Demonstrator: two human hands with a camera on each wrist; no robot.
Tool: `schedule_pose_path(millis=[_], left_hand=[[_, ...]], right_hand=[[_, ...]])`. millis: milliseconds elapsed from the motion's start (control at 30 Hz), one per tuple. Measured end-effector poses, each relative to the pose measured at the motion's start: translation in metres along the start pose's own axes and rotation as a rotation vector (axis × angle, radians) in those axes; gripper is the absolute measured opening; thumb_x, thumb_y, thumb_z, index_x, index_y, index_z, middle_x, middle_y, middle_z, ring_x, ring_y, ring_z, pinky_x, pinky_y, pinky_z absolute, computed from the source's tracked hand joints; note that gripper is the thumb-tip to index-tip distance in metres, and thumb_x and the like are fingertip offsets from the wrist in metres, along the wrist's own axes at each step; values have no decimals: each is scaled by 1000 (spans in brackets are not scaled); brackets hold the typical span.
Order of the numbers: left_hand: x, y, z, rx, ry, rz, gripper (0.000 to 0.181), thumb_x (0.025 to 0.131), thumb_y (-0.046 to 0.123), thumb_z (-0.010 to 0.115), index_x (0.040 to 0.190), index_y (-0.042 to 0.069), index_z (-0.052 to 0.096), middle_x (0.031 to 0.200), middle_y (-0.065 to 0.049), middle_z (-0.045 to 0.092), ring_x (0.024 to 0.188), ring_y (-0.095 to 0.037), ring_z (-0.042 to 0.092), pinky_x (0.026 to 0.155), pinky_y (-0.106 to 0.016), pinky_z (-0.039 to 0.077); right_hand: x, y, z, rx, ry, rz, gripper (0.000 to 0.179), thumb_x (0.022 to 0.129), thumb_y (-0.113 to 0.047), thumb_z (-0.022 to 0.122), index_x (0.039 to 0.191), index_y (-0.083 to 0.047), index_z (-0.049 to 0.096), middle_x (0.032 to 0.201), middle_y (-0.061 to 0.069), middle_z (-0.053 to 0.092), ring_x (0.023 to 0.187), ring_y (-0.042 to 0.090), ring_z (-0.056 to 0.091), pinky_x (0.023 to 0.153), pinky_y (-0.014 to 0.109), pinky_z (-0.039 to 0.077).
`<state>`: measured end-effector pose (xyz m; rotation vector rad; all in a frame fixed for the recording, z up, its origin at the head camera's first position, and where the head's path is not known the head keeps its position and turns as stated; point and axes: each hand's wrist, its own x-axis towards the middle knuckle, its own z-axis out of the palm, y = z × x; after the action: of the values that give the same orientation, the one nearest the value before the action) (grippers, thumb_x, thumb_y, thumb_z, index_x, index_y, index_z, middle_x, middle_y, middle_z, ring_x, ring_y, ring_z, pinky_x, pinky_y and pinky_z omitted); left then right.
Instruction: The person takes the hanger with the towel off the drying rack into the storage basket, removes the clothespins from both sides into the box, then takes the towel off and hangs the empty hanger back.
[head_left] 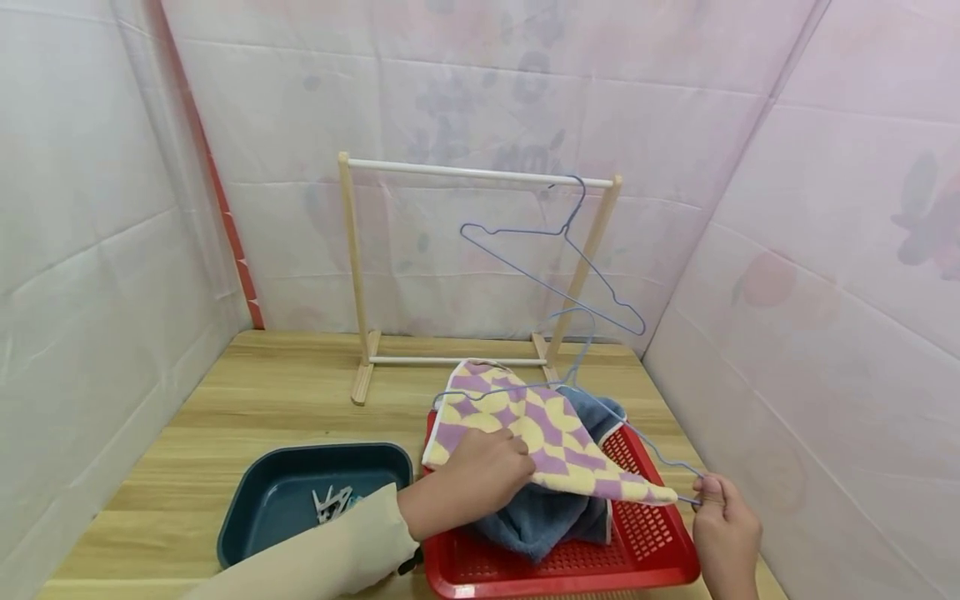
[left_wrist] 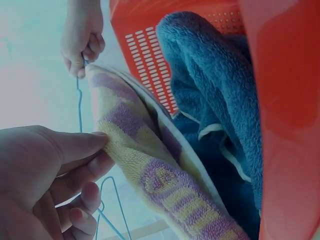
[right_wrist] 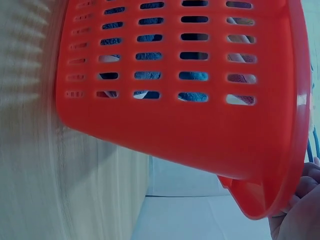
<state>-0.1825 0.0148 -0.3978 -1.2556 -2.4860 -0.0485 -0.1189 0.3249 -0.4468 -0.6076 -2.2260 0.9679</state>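
A purple-and-yellow patterned towel (head_left: 551,442) hangs over the lower bar of a blue wire hanger (head_left: 574,380), above the red basket. My left hand (head_left: 480,473) pinches the towel's near edge between thumb and forefinger, as the left wrist view shows, the other fingers curled loosely. At the right, my right hand (head_left: 726,525) grips the hanger's corner, where bare wire comes out of the towel. Beneath lies a dark blue towel (head_left: 536,525) with pale trim, inside the red basket (head_left: 562,590). The right wrist view shows mostly the basket's side, with my right hand (right_wrist: 305,210) partly cut off.
A wooden rack with a white rail (head_left: 480,172) stands at the back, a second blue hanger (head_left: 566,229) hooked on its right part. Left of the basket, a dark teal tray (head_left: 262,500) holds several clothespins (head_left: 332,502). Fabric walls enclose the table (head_left: 172,467).
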Motion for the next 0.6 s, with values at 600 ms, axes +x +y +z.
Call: schedule_pose_path(millis=[600], left_hand=[[-13,23,10,-153,-103,92,11,95,31,69,90,32,79,67,15,60,58,0,44,47,-16,30]], right_hand=[[-1,2,8,-13,50,-3,32,108,-18,43,101,3,65,90,22,67,64,-20,36,64,10,33]])
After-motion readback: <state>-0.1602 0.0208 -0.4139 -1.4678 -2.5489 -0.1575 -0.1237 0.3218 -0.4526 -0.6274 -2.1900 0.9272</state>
